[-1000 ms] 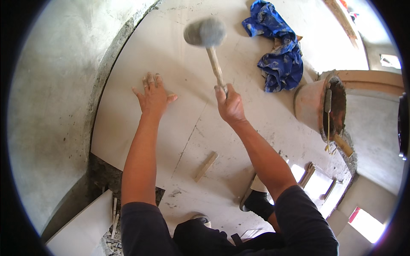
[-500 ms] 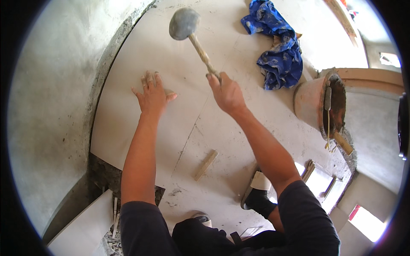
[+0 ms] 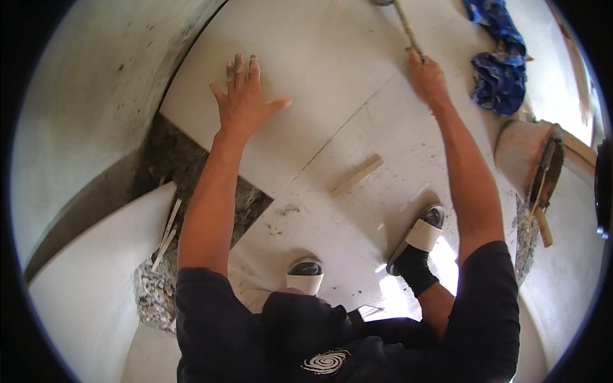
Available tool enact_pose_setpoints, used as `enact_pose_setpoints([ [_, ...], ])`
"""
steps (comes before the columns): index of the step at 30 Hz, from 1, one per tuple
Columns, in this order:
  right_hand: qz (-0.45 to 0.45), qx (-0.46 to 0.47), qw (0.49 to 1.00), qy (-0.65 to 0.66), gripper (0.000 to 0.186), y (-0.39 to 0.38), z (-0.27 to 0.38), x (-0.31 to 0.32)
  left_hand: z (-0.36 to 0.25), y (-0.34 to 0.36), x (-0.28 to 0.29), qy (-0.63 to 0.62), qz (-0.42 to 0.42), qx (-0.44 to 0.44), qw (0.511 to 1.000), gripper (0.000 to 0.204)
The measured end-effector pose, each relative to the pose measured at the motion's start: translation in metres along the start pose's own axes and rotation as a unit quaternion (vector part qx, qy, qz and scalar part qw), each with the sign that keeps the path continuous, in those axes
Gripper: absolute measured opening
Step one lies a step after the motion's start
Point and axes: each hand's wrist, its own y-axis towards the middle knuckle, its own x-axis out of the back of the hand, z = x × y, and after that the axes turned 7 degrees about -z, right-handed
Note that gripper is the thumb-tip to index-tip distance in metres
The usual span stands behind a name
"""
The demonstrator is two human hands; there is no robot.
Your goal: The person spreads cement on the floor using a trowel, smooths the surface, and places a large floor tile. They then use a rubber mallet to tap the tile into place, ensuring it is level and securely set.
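Observation:
My left hand (image 3: 244, 102) lies palm down with fingers spread on a large pale floor tile (image 3: 306, 83), near the wall. Its fingertips are smeared with grey. My right hand (image 3: 426, 80) is wrapped round the wooden handle of a rubber mallet (image 3: 407, 24). The mallet points away from me, and most of its dark head is cut off by the upper edge of the view. A straight joint runs between this tile and the neighbouring one. On the nearer tile, between my arms, lies a short wooden stick (image 3: 357, 176).
A crumpled blue cloth (image 3: 501, 80) lies at far right, beyond a mortar-stained bucket (image 3: 520, 153). Rough mortar bed (image 3: 175, 150) shows at the tile's left edge. A loose tile (image 3: 102, 255) leans at lower left. My sandalled feet (image 3: 424, 233) rest on the tiles.
The view has shifted, so the cloth and bucket appear farther right. My right hand, still gripping the mallet, shows farther up and right. My left hand stays spread flat on the tile.

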Motion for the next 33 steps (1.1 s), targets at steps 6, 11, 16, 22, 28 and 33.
enact_pose_setpoints([
  [6,0.017,0.002,0.997,0.072,0.068,-0.031,0.038,0.023,0.015,-0.021,-0.018,-0.027,0.014,0.013,0.999,0.110],
  [11,-0.007,0.058,0.989,0.133,0.060,-0.079,0.077,0.014,0.012,-0.019,-0.019,-0.046,-0.002,0.022,0.999,0.110],
  [16,-0.004,0.042,0.990,0.132,0.051,-0.092,0.086,0.004,0.011,-0.020,-0.021,-0.055,-0.037,0.025,0.997,0.108],
  [22,-0.003,0.150,0.986,0.075,0.053,-0.097,0.083,0.011,0.008,-0.021,-0.009,-0.053,-0.012,0.046,0.997,0.108],
  [28,0.057,0.045,0.988,0.136,0.048,-0.095,0.091,-0.002,0.008,-0.020,0.004,-0.071,0.027,0.064,0.995,0.110],
  [33,0.011,0.172,0.983,0.067,0.045,-0.078,0.084,-0.025,0.005,-0.019,0.002,-0.073,0.027,0.075,0.994,0.111],
])
